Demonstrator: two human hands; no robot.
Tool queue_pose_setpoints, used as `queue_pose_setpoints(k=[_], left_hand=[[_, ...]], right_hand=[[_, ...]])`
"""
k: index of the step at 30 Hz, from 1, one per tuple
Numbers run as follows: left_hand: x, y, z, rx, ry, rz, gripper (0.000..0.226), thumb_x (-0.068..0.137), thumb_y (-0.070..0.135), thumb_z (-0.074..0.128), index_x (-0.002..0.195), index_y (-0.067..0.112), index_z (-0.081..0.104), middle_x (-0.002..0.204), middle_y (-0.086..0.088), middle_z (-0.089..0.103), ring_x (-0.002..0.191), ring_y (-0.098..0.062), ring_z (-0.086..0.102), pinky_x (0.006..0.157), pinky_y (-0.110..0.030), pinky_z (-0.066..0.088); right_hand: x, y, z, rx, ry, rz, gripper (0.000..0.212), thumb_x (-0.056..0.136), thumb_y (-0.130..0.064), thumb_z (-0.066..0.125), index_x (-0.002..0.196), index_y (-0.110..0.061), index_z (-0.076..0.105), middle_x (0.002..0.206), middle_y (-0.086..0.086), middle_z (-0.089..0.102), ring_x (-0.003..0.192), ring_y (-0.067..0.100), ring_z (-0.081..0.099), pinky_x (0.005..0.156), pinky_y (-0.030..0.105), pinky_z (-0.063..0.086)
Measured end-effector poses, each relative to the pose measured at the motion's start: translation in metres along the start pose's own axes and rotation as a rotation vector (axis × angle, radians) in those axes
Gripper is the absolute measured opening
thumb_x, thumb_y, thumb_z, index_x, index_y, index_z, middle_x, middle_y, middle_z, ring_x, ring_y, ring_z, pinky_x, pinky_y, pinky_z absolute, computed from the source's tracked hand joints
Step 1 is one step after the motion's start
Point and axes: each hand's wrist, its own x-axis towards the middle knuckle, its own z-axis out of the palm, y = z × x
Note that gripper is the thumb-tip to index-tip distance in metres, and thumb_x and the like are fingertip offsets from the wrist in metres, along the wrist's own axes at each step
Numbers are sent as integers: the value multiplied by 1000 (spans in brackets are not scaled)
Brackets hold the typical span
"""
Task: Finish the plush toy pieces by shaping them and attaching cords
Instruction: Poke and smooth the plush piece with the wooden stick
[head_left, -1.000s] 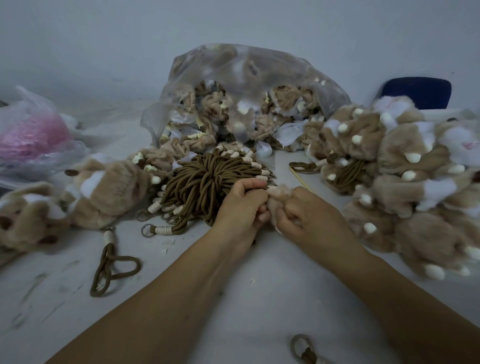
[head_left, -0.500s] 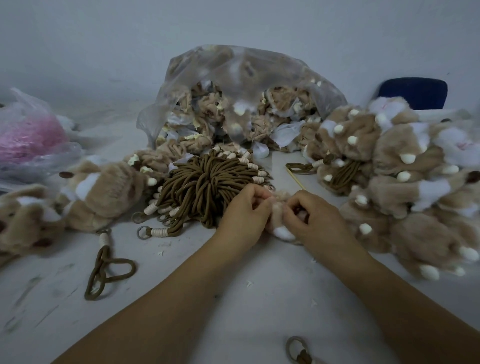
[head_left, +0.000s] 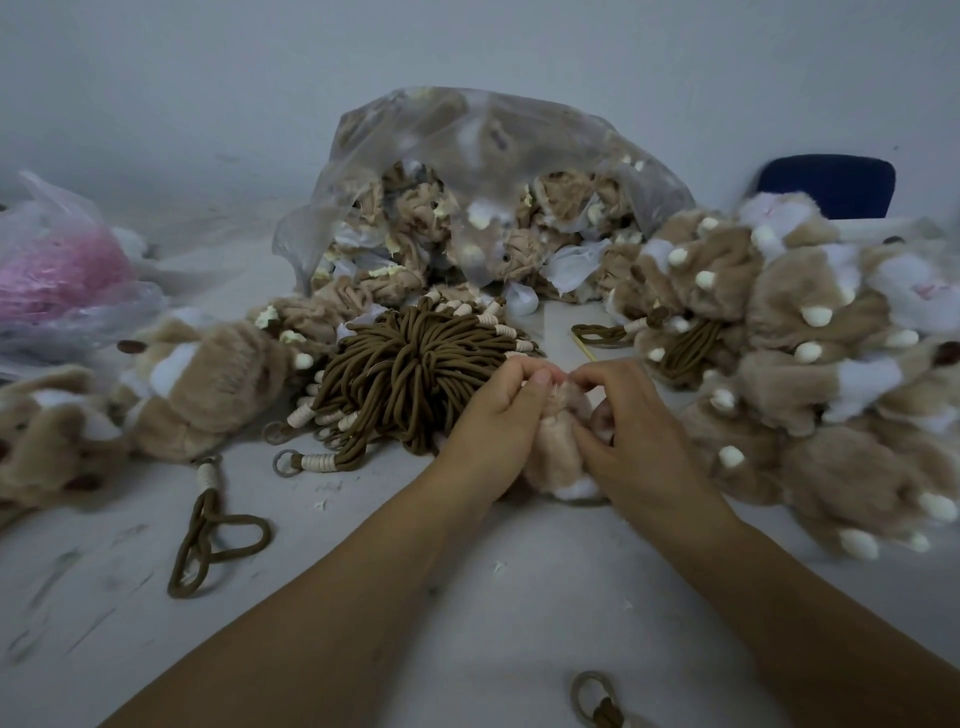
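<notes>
A small tan plush piece (head_left: 558, 451) with a white tip sits on the table between my two hands. My left hand (head_left: 493, 421) grips its left side, thumb and fingers pinching the top. My right hand (head_left: 631, 436) holds its right side, fingertips pinching the top edge next to the left thumb. Just behind my hands lies a bundle of brown cords (head_left: 410, 374) with cream-wrapped ends and metal rings. One loose brown cord (head_left: 213, 540) lies at the left front.
A clear plastic bag (head_left: 483, 171) of unshaped plush pieces stands at the back. Finished plush pieces are heaped at the right (head_left: 810, 358) and at the left (head_left: 208, 384). A bag with pink material (head_left: 57, 270) sits far left. A ringed cord end (head_left: 595, 701) lies near the front edge.
The plush piece has come lower and more upright between my hands, and more of its body shows. Both hands' fingertips have shifted to pinch its top.
</notes>
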Motion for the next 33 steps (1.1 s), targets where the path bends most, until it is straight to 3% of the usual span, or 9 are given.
queue_pose_setpoints(k=[3, 7, 12, 15, 18, 21, 24, 29, 33], left_hand=[[-6, 3, 5, 82, -49, 44, 5, 98, 38, 55, 95, 42, 57, 84, 20, 67, 81, 6, 63, 70, -15, 49], [-13, 0, 14, 225, -43, 138, 40, 81, 50, 66, 115, 53, 44, 110, 24, 54, 101, 6, 58, 81, -14, 50], [-12, -8, 14, 325, 49, 256, 52, 88, 27, 72, 133, 29, 46, 120, 15, 40, 105, 17, 44, 83, -2, 39], [-13, -11, 17, 399, 85, 180, 49, 88, 25, 68, 133, 26, 49, 124, 13, 42, 106, 10, 47, 80, -3, 40], [-13, -13, 17, 395, 117, 125, 38, 88, 22, 63, 124, 31, 55, 114, 16, 57, 102, 5, 54, 80, -8, 43], [-13, -9, 12, 323, 146, 127, 29, 90, 14, 56, 95, 43, 58, 88, 22, 65, 87, 9, 58, 67, -5, 44], [-10, -9, 7, 265, 170, 127, 26, 89, 11, 52, 81, 35, 57, 72, 24, 62, 65, 5, 56, 55, -8, 41], [-6, -11, 5, 104, 166, 39, 31, 88, 12, 48, 69, 35, 58, 56, 15, 54, 51, -2, 46, 47, -20, 41], [-5, -10, 1, -46, 151, -44, 34, 92, 4, 45, 67, 22, 60, 59, 6, 55, 54, -9, 49, 48, -22, 42]], right_hand=[[1, 0, 0, 12, 92, 59, 17, 82, -18, 62, 94, -26, 52, 89, -12, 51, 77, 4, 52, 63, 26, 44], [3, 5, -3, 119, 126, 186, 23, 77, -8, 66, 95, -20, 57, 88, -6, 61, 77, 5, 57, 65, 25, 46], [5, 6, -6, 170, 240, 241, 12, 84, -10, 61, 93, -18, 59, 89, 0, 64, 79, 13, 59, 70, 22, 47], [5, 4, -6, 184, 272, 227, 11, 84, -12, 61, 88, -21, 58, 87, -3, 62, 77, 7, 58, 64, 12, 43], [3, 0, -1, 130, 232, 161, 12, 81, -8, 61, 86, -18, 58, 89, -4, 56, 77, 6, 54, 64, 9, 39], [3, -1, 2, 101, 160, 89, 8, 79, -3, 59, 80, -11, 59, 86, -3, 55, 77, 5, 51, 64, 8, 37], [3, 2, 4, 50, 135, 51, 9, 78, 3, 57, 75, -6, 56, 83, -1, 53, 75, 8, 47, 63, 12, 35], [4, 9, 5, 248, 189, 208, 21, 86, -9, 59, 84, -29, 55, 95, -11, 48, 72, -3, 52, 62, 6, 40], [5, 16, 3, 271, 120, 287, 10, 86, -22, 62, 84, -30, 56, 96, -6, 52, 69, -7, 54, 60, 5, 42]])
